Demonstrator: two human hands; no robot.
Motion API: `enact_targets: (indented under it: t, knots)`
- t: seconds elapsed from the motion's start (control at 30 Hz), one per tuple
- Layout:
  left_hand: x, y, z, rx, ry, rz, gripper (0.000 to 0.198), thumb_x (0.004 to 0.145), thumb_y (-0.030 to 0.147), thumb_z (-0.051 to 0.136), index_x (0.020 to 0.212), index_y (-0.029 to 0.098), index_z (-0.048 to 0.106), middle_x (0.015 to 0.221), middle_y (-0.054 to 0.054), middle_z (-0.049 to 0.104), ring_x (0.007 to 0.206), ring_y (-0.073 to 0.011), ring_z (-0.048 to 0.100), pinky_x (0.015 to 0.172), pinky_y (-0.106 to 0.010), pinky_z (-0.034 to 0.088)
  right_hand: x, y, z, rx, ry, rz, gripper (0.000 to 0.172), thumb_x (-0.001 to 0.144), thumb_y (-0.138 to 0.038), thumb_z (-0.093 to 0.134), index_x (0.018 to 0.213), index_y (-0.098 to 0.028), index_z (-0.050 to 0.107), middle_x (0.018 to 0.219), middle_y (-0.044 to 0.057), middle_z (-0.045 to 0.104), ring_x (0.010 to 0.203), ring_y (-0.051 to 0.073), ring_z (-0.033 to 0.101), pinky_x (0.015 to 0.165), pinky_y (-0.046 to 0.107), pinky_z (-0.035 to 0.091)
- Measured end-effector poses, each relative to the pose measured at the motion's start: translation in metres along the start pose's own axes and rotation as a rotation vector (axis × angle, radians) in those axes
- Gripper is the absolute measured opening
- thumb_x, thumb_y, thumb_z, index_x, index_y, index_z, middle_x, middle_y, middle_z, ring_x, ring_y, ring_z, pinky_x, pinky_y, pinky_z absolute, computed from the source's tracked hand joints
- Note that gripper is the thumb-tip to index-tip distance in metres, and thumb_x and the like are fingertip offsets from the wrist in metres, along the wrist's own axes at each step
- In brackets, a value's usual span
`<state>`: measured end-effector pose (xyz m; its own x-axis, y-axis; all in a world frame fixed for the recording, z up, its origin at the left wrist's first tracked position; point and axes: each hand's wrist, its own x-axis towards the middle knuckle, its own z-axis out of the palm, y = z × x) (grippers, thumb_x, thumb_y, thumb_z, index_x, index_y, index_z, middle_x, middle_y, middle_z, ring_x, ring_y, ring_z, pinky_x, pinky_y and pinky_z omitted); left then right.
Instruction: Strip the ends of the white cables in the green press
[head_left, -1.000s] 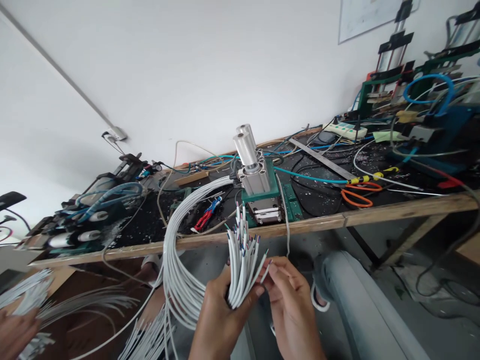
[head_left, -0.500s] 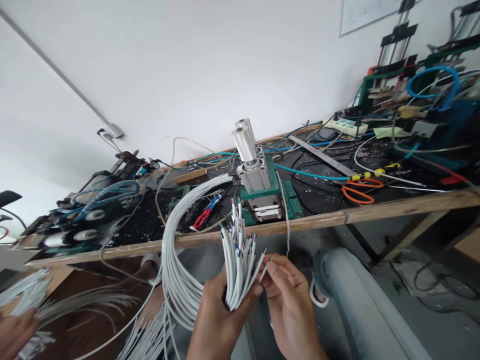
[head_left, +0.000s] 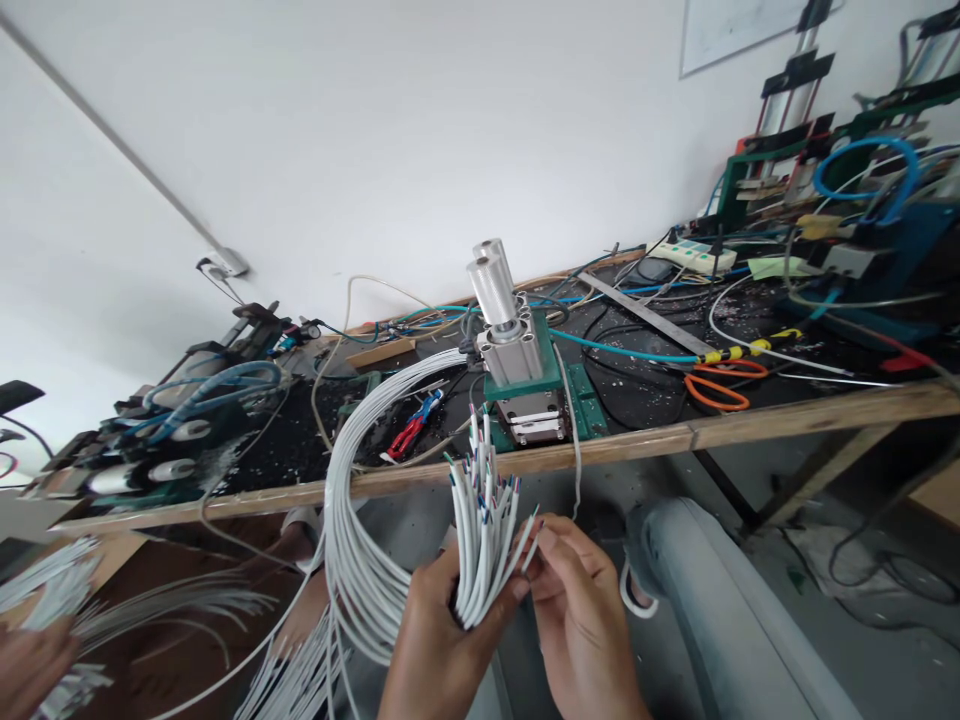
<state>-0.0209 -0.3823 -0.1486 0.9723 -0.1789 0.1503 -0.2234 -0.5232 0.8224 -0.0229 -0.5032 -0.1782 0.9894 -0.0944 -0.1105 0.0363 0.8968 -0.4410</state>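
A thick bundle of white cables (head_left: pixel 480 560) stands upright in my left hand (head_left: pixel 442 625), whose fingers wrap round it below the ends. Small coloured wire tips, green, blue, red and dark, poke out of the cut sheaths. Beside the bundle, my right hand (head_left: pixel 577 600) pinches the end of one white cable (head_left: pixel 534 548) that leans out to the right. The cables' long coil (head_left: pixel 352 520) loops from the table down to my left hand. Behind the bundle sits a small press (head_left: pixel 517 360) with a silver cylinder on a green base.
Red and blue pliers (head_left: pixel 412 428) lie on the black table (head_left: pixel 637 390), left of the press. Orange-handled scissors (head_left: pixel 720 388), a metal ruler (head_left: pixel 649 312) and a power strip (head_left: pixel 694 254) are to the right. Another person's hand (head_left: pixel 37 655) is at lower left near more cables.
The bundle and my left hand have shifted slightly to the right. My right hand stays almost in place, its fingers still closed at the leaning cable.
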Motion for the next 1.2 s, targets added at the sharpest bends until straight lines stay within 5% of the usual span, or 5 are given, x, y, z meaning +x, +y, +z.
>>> enact_targets:
  t: [0.2,0.73,1.2]
  knots:
    - [-0.001,0.011,0.003,-0.095,0.097,-0.086,0.021,0.075,0.035,0.079,0.088,0.017,0.080,0.087,-0.003,0.082,0.076,-0.0210,0.074,0.069,-0.022,0.057,0.003,0.001,-0.004,0.061,-0.037,0.113,0.023,0.080,-0.038,0.084,0.088,-0.018,0.077,0.072,0.000,0.067,0.062,0.009,0.055,0.057,0.017,0.046]
    - [0.002,0.004,0.003,-0.030,0.045,-0.008,0.018,0.080,0.034,0.074,0.083,0.017,0.079,0.074,-0.001,0.079,0.064,-0.0168,0.070,0.060,-0.018,0.053,0.001,0.004,-0.002,0.014,0.048,0.058,0.030,0.069,-0.044,0.090,0.079,-0.019,0.077,0.066,0.003,0.067,0.060,0.011,0.056,0.057,0.017,0.046]
    - [0.005,0.000,0.001,-0.025,0.024,0.007,0.018,0.079,0.033,0.073,0.076,0.015,0.072,0.068,-0.001,0.075,0.062,-0.0166,0.067,0.059,-0.018,0.052,0.007,0.011,-0.012,0.051,-0.124,0.061,0.028,0.081,-0.043,0.082,0.082,-0.016,0.074,0.067,0.002,0.061,0.060,0.010,0.051,0.056,0.018,0.042]
